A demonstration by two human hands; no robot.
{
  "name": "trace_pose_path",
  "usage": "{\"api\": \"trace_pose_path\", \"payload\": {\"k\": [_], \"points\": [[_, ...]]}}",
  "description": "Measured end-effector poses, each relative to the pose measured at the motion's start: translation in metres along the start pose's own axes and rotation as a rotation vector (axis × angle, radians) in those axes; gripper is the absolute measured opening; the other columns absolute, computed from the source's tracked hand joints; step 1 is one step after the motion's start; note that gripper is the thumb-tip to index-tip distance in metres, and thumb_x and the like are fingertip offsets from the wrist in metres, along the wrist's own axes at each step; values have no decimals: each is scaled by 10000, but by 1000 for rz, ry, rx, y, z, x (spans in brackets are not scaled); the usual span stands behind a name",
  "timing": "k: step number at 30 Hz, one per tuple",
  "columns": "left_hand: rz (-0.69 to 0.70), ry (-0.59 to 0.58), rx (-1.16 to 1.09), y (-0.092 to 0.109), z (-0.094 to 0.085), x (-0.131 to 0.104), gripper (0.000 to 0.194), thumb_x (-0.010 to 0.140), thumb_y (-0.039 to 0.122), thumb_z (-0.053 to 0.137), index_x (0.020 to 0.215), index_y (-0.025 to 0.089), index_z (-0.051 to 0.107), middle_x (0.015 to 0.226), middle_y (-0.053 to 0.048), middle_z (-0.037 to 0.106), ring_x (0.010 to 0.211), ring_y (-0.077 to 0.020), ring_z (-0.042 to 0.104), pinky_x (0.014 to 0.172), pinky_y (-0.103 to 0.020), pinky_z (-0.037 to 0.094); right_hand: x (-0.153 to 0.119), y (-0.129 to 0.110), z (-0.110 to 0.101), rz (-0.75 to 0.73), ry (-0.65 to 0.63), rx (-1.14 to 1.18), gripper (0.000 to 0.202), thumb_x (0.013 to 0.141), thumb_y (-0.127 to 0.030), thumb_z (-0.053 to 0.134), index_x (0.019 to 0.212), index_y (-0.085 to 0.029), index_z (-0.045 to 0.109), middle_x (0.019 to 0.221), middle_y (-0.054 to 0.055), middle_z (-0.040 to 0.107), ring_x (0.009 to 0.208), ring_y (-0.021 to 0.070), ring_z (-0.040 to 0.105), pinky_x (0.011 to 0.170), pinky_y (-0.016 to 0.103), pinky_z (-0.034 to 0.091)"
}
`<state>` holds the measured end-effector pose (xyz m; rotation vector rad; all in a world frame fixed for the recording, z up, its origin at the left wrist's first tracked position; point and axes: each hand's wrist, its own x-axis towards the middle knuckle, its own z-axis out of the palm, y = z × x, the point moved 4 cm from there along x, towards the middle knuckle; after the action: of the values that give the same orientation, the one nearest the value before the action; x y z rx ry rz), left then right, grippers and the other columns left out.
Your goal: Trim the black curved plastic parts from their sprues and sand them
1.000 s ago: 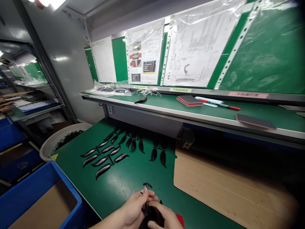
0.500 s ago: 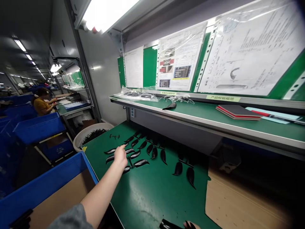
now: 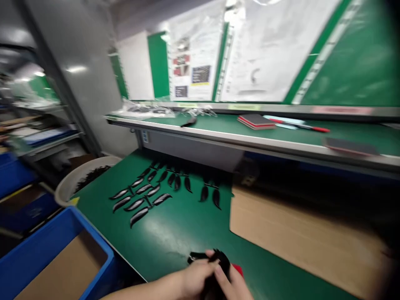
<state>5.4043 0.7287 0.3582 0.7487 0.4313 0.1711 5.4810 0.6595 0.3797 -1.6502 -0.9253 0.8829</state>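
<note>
My left hand [image 3: 196, 278] and my right hand [image 3: 233, 285] meet low in the view, over the near edge of the green table [image 3: 175, 237]. Both are closed around dark, glossy black plastic parts [image 3: 222, 260], blurred and partly hidden by the fingers. One slim black piece sticks out past my left hand. A bit of something red [image 3: 238, 269] shows behind my right hand. Farther off, curved black leaf-shaped parts [image 3: 162, 199] lie joined in sets by thin runners, several at the left and a row toward the back. One pair [image 3: 216, 198] lies apart, to the right.
A blue bin [image 3: 106, 250] with cardboard inside stands at the left. Behind it is a round white tub [image 3: 64, 189] of black scraps. A cardboard sheet [image 3: 281, 225] lies at right. Over the table runs a shelf [image 3: 218, 125] with sanding pads [image 3: 256, 121] and a red-and-black pen-like tool [image 3: 315, 128].
My left hand has drawn back from the parts at the far left to my right hand and now grips black parts there. The view has swung right; the co-worker is out of sight.
</note>
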Motion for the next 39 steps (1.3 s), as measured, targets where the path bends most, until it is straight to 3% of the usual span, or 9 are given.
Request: {"api": "trace_pose_path", "payload": {"k": [5,10,12,18,23,28,31,34,39], "points": [[-155,-83,54,-2,15,-17,373,846,459,537,1053,155,603,655,-20,580,530,-137,553,590,-294,444,-27,1,-38,-56,-5,-215,694,817,-600,528,1384,-211,430,1374,128,505,1294,263,443,1074,421,360],[-151,-165,121,12,11,-18,502,913,425,445,1349,176,441,865,-88,640,660,-177,609,685,-364,485,-55,62,-133,154,456,-913,428,873,-420,490,1247,-225,562,1269,128,545,1183,311,483,972,496,384],[-158,-167,144,17,9,-21,551,914,404,455,1422,221,347,1046,-122,628,731,-191,622,723,-391,492,-66,86,-157,215,521,-1131,397,854,-372,521,1212,-213,584,1187,134,574,1095,327,515,892,494,405],[-181,-188,189,26,15,-27,616,909,390,471,1468,352,215,1285,-117,521,829,-215,632,757,-436,509,-90,124,-181,232,572,-1123,276,910,-368,419,978,-208,634,973,83,611,937,271,549,790,421,406],[-208,-242,215,23,20,-30,501,892,379,498,1376,312,390,1283,-126,510,852,-226,657,748,-420,516,-85,122,-169,154,586,-700,282,904,-453,413,940,-218,565,991,80,617,948,251,561,801,391,436],[-231,-252,350,22,22,-30,333,862,412,521,1081,169,583,1036,-106,621,680,-167,657,737,-352,490,-69,65,-107,-42,345,-269,268,964,-438,297,1030,-232,455,817,20,588,705,160,557,680,304,477],[-260,-230,481,27,29,-34,237,849,358,506,857,137,593,920,-59,632,553,-121,613,657,-291,452,-67,15,-75,-263,210,-463,266,978,-373,304,1139,-246,473,929,41,598,842,176,559,761,322,460],[-302,-245,632,33,38,-42,199,843,313,465,794,148,564,747,0,595,492,-107,581,573,-246,400,-67,-18,-57,-489,131,-745,384,953,-477,346,1215,-229,479,1025,79,588,919,223,521,813,382,416],[-338,-272,757,33,40,-50,192,863,332,438,842,172,542,676,36,525,484,-99,581,484,-202,331,-57,-24,-43,-506,73,-985,627,856,-692,229,1061,-201,560,870,70,555,782,222,450,698,369,323]]}}
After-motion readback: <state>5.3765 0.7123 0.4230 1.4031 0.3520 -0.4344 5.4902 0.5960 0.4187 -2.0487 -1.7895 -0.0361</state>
